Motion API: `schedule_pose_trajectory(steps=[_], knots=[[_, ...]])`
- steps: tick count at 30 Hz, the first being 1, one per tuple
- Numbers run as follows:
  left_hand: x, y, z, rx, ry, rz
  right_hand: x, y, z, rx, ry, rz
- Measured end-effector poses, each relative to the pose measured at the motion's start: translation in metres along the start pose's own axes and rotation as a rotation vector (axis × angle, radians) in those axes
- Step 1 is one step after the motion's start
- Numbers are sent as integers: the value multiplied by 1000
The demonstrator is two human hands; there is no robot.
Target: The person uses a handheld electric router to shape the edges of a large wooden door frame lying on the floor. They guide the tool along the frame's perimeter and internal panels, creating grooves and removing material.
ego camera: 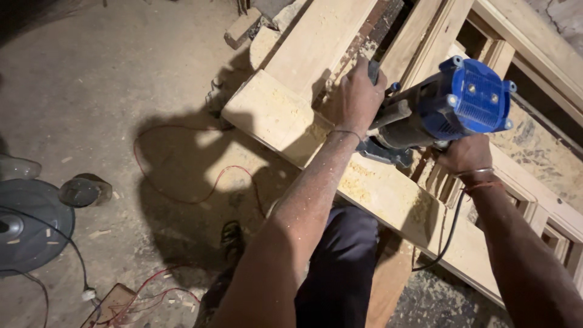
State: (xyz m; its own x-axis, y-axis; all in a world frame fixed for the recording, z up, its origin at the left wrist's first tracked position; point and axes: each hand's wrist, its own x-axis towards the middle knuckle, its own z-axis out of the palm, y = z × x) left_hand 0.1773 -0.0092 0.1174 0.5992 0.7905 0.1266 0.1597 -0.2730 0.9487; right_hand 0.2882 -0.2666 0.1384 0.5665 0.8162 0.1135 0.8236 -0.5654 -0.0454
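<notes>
A blue-capped electric router (440, 112), its square plastic top fixed with small screws and its grey body below, sits at about two o'clock in the head view, standing tilted on a pale wooden door frame (388, 194) that runs from eleven o'clock down toward four. The person's left hand (354, 97), near the centre and slightly toward one o'clock, has its fingers curled tight around a dark side grip of the router, the forearm dusted with fine sawdust and a thin band at the wrist. The right hand (466, 155), at three o'clock, is closed beneath the blue housing on the opposite grip; its fingers wrap under the tool and are mostly hidden, with metal bangles and a red thread on the wrist. A black power cord (448, 234) hangs from the router down across the frame toward five o'clock. Heaps of sawdust (364, 182) lie on the frame's flat face just beside the tool's base. On the dusty floor (121, 73), a thin red wire (182, 197) loops at nine o'clock within the person's shadow, a round dark grey disc (30, 222) sits at the far nine o'clock edge, and a wooden offcut (242, 27) lies at twelve o'clock. The person's dark trousers (340, 267) fill the six o'clock area, pressed against the frame's edge.
</notes>
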Motion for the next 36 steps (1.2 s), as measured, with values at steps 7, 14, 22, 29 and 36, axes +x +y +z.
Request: schedule_pose_trajectory(steps=[7,14,22,29,36], knots=[[4,5,-5,-10,-82,-37,-4,12,8,-161,22,-31],[5,-2,11,6,-69,-18,-4,43,35,-254,-169,189],[8,-6,22,-17,-53,-23,-8,58,46,-264,-86,137],[12,-12,31,-25,-65,1,-12,67,55,-224,-65,180],[14,-17,38,-86,-95,24,-14,68,58,-375,-195,204]])
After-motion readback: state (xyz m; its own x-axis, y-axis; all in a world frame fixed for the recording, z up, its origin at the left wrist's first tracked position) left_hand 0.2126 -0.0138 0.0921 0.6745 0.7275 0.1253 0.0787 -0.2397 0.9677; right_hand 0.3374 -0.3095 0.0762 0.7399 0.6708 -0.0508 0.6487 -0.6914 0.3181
